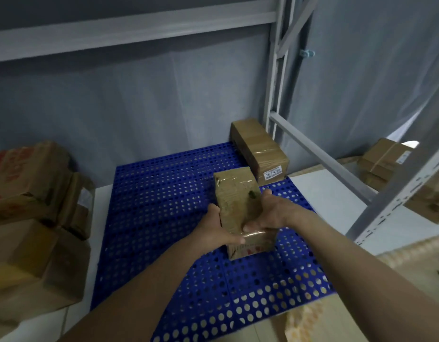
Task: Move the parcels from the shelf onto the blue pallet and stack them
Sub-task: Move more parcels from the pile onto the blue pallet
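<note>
Two hands: left hand (214, 227) and right hand (269, 213) clasp opposite sides of the tape-wrapped brown cardboard parcel (238, 201), steadying its descent
Pallet: blue perforated plastic pallet (164, 193) beneath; labelled brown box (259, 149) at one o'clock, likely the stack's neighbour

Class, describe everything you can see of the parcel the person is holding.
The held parcel is a brown cardboard box, oblong, wrapped in glossy clear tape, with faint reddish print on its near end. It points away from the person over the blue pallet; whether it rests on it is unclear. The left hand grips its left side and the right hand its right. It lies just short of the labelled parcel.
</note>
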Demonstrator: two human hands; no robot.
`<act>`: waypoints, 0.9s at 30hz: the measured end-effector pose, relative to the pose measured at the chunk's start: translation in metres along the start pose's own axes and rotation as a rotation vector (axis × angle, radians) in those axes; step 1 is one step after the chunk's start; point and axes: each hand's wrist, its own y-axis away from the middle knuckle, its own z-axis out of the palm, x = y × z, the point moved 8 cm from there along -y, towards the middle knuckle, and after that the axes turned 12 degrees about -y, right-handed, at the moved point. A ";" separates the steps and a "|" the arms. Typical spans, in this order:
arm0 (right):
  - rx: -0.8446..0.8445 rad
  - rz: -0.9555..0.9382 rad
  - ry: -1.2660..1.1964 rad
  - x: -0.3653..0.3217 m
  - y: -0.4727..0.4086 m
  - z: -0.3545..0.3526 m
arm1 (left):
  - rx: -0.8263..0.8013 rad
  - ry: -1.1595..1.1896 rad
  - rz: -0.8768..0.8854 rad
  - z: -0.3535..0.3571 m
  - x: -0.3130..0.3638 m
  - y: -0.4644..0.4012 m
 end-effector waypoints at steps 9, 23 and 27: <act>0.059 0.116 0.114 0.060 0.026 -0.041 | -0.055 0.031 0.057 0.066 0.053 -0.006; 0.171 0.135 0.136 0.093 0.016 -0.072 | -0.085 -0.046 0.119 0.091 0.098 -0.031; 0.165 0.125 0.143 0.094 0.013 -0.072 | -0.087 -0.068 0.119 0.092 0.100 -0.031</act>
